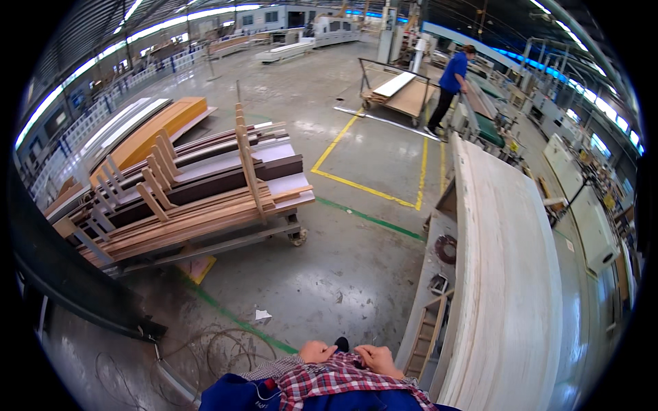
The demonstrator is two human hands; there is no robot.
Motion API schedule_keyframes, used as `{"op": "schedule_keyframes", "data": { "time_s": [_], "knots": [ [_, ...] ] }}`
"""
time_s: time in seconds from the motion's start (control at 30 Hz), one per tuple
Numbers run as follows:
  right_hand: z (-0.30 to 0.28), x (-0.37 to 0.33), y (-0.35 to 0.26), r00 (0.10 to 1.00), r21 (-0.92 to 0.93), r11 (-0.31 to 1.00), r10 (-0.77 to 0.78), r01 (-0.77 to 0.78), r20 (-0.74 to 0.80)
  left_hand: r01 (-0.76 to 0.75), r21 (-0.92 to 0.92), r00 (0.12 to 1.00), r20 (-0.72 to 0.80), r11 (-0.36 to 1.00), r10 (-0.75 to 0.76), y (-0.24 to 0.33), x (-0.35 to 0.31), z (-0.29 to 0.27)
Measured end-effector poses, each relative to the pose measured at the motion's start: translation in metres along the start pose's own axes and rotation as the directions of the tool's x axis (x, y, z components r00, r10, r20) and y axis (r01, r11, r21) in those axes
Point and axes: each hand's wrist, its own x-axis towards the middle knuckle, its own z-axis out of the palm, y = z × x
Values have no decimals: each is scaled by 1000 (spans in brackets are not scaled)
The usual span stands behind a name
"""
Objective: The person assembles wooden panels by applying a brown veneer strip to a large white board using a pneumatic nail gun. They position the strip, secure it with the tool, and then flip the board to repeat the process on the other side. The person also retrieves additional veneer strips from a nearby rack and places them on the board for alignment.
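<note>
Both my hands are close to my body at the bottom of the head view, a short gap between them. My left hand (pixel 318 351) is closed, its fingers curled at the top edge of a red, white and dark checked cloth (pixel 322 381). My right hand (pixel 376 359) is closed too, pinching the same cloth near its right end. The cloth spreads over my front, above blue clothing (pixel 240 395). To the right of my right hand stands a long stack of pale wooden boards (pixel 504 274).
A wheeled cart (pixel 226 243) at the left carries wood strips and dark profiles. A dark steel beam (pixel 68 281) and loose cable (pixel 212 353) are at lower left. Beside the board stack lies a small wooden frame (pixel 426 335). Farther off, a person in blue (pixel 452 79) stands by a flat cart (pixel 401 96).
</note>
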Motion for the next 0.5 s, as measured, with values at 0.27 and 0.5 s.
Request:
{"op": "schedule_keyframes", "data": {
  "time_s": [0.27,0.5],
  "knots": [
    [-69,180,6,988,-242,966,-64,97,141,-35,-41,948,-316,999,20,1,114,-64],
    [-32,346,-17,921,-295,917,-157,270,356,99,-224,798,-565,970,-212,-62,184,-169]
  ]
}}
